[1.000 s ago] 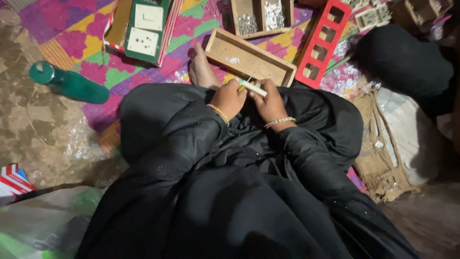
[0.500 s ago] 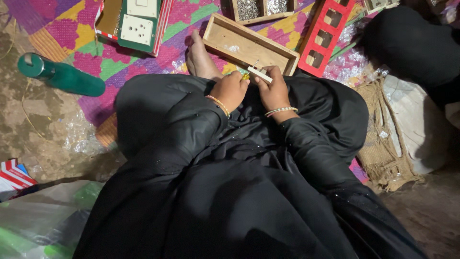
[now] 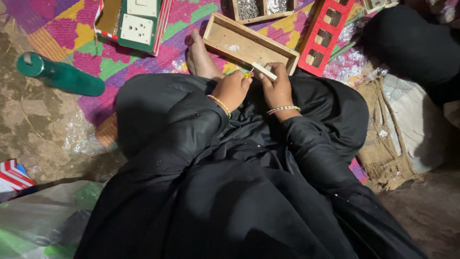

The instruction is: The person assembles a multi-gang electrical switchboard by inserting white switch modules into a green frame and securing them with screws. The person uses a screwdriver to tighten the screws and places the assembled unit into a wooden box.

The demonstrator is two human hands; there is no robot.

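Shifted slightly rightward since earlier, both hands over lap. Left hand [image 3: 233,89] grip pinching yellow-handled screwdriver [image 3: 250,72]; right hand [image 3: 277,86] grip closed around small white part [image 3: 264,71], just beside wooden tray [image 3: 249,44] on colourful mat [image 3: 86,57].

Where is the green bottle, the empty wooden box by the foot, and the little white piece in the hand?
green bottle [image 3: 72,78], head view, on the middle of its body.
wooden box [image 3: 242,44], head view, on its bare bottom.
white piece [image 3: 265,72], head view, on its middle, above the right hand [image 3: 279,88].
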